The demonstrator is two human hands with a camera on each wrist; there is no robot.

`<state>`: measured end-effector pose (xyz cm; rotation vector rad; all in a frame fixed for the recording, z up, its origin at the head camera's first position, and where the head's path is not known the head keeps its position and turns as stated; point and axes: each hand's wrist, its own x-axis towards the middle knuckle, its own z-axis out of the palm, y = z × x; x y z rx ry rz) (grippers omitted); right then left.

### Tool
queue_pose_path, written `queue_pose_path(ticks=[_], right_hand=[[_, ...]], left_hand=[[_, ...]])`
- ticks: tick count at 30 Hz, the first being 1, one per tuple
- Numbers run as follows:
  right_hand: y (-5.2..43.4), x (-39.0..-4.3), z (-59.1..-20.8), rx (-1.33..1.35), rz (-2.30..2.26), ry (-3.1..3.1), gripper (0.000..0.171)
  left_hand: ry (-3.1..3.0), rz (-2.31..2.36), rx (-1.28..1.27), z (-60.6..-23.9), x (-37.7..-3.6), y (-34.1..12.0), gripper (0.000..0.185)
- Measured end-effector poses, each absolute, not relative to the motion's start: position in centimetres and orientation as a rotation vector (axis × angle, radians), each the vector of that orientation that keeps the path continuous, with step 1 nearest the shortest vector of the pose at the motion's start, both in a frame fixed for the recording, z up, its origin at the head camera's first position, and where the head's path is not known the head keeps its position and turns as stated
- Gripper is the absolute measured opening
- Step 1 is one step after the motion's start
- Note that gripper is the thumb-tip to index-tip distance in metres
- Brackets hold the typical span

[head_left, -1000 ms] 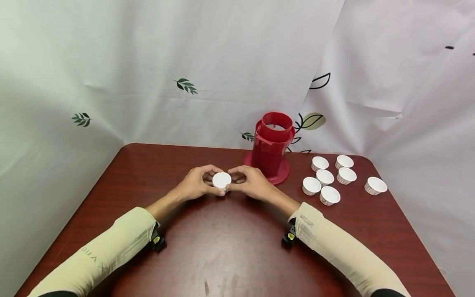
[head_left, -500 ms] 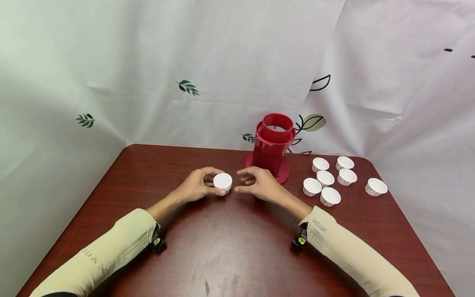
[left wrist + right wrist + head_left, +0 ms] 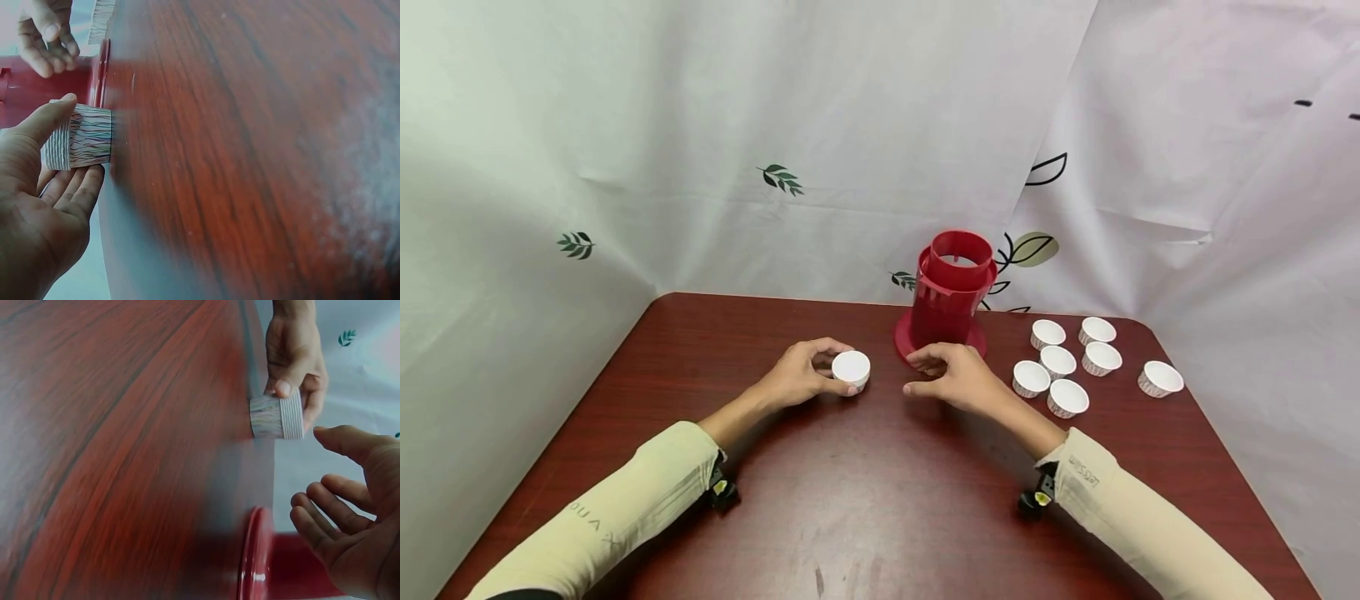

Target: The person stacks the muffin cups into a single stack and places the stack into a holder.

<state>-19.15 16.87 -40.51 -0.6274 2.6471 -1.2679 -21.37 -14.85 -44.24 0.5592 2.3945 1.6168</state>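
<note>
Cups: seven, one held; six loose.

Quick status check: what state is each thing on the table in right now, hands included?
Left hand: grips the paper cup.
Paper cup: upright on the table, empty.
Right hand: holds nothing, fingers relaxed, near the red dispenser.
Red dispenser: upright, top open.
Loose cups: seven, upright, empty, untouched.

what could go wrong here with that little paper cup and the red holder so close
The left hand pinches the thin paper cup by its wall, so a firm squeeze might crumple it. The right hand hovers beside the red dispenser and could nudge it. The loose cups sit near that forearm and may scatter.
</note>
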Motion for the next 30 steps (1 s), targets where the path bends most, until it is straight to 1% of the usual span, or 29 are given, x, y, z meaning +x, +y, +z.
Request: queue_pose_path(ticks=[7, 15, 24, 30], right_hand=[[19.4, -18.8, -40.5, -0.602, -1.196, 2.716, 0.051], [22.4, -18.2, -40.3, -0.543, -1.167, 2.773, 0.051], [25.2, -17.1, -40.3, -0.472, -1.117, 2.853, 0.054], [27.2, -16.5, -40.0, -0.413, -1.13, 2.903, 0.052]], left_hand=[[2.366, 1.643, 0.551, -44.4, -21.4, -14.9, 0.06], [2.395, 1.624, 0.587, -44.3, -21.7, -14.7, 0.059], [2.41, 1.615, 0.563, -44.3, -21.7, -14.9, 0.059], [2.403, 1.621, 0.575, -44.3, -21.7, -14.9, 0.059]])
